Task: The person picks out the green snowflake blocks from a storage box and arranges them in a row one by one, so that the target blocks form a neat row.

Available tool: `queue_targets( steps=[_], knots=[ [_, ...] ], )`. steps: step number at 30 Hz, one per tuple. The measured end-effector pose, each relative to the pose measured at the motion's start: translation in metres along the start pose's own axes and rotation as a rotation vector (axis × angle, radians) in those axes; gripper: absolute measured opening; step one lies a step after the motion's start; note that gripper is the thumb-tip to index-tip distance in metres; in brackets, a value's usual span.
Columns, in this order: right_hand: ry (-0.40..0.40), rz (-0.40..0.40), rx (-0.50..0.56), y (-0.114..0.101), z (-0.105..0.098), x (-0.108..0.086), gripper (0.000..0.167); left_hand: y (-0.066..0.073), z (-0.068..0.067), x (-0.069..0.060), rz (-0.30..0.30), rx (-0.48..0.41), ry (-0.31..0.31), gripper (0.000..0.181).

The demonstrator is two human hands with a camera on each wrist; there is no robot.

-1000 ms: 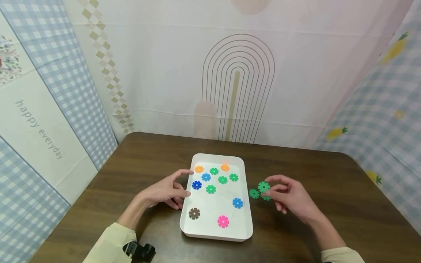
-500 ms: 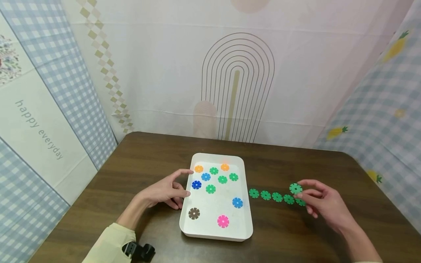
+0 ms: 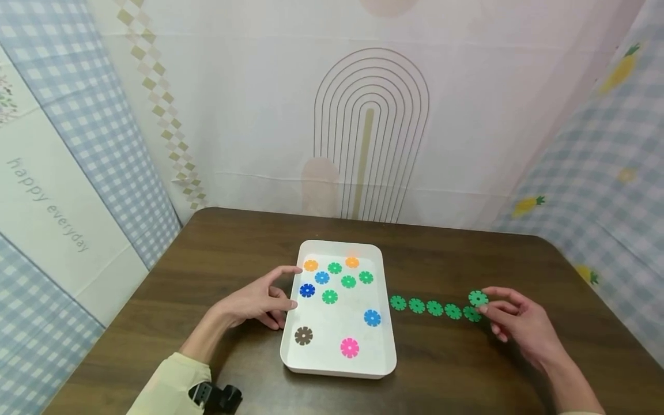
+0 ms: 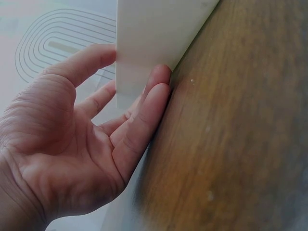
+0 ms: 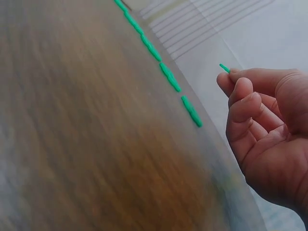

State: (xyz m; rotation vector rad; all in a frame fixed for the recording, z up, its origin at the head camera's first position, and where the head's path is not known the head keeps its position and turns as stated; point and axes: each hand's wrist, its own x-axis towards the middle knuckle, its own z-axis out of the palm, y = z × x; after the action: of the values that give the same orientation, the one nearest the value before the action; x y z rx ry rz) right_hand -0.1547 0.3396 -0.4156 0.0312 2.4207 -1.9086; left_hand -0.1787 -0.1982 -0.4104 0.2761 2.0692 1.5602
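In the head view my left hand [image 3: 254, 300] touches the left rim of a white tray [image 3: 339, 369] with the tips of thumb and forefinger. The left wrist view shows its other fingers [image 4: 144, 118] low against the outer wall of the tray [image 4: 154, 33]. My right hand [image 3: 521, 323] pinches a green interlocking disc [image 3: 478, 298] between thumb and forefinger. Below it, several green discs [image 3: 434, 308] lie flat in a row on the table, running from the tray to the right. Seen from the right wrist, the pinched disc [image 5: 224, 68] is edge-on, raised above the tabletop.
Inside the tray lie loose discs: several green [image 3: 329, 297], two orange [image 3: 352, 262], two light blue [image 3: 372, 317], one dark blue [image 3: 307, 290], one brown [image 3: 304, 335] and one pink [image 3: 350, 347]. A patterned cloth [image 3: 259, 115] hangs behind the brown table [image 3: 249, 242].
The right hand has moved rightward along the row, from beside the tray to the row's far end, with a green disc in its fingers. The left hand stays at the tray.
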Motion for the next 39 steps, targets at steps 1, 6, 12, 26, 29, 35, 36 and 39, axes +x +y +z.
queue_targets(
  steps=[1, 6, 12, 26, 29, 35, 36, 39],
  knots=[
    [0.010, -0.001, 0.006, 0.001, -0.001, 0.000, 0.028, 0.000, 0.000, 0.000, 0.000, 0.000, 0.000, 0.080],
    [0.057, 0.007, 0.029, 0.005, -0.007, 0.001, 0.027, 0.001, -0.001, 0.000, 0.001, 0.002, 0.000, 0.080],
    [0.078, 0.018, 0.014, 0.007, -0.011, 0.001, 0.028, 0.000, -0.002, 0.002, 0.005, 0.005, -0.002, 0.080],
    [0.100, 0.036, -0.139, 0.009, -0.013, 0.001, 0.026, 0.000, -0.003, -0.001, 0.003, 0.014, 0.003, 0.079],
    [0.098, 0.053, -0.169, 0.010, -0.014, 0.000, 0.025, 0.001, -0.003, -0.001, 0.001, 0.014, 0.004, 0.078],
    [0.086, 0.099, -0.194, 0.013, -0.017, -0.003, 0.024, 0.001, -0.002, -0.001, 0.003, 0.010, -0.001, 0.079],
    [0.085, 0.106, -0.197, 0.013, -0.017, -0.003, 0.024, 0.001, -0.001, -0.001, 0.003, 0.010, -0.003, 0.080],
    [0.079, 0.119, -0.216, 0.013, -0.018, -0.004, 0.024, 0.001, -0.001, -0.001, 0.007, 0.010, -0.005, 0.080]
  ],
)
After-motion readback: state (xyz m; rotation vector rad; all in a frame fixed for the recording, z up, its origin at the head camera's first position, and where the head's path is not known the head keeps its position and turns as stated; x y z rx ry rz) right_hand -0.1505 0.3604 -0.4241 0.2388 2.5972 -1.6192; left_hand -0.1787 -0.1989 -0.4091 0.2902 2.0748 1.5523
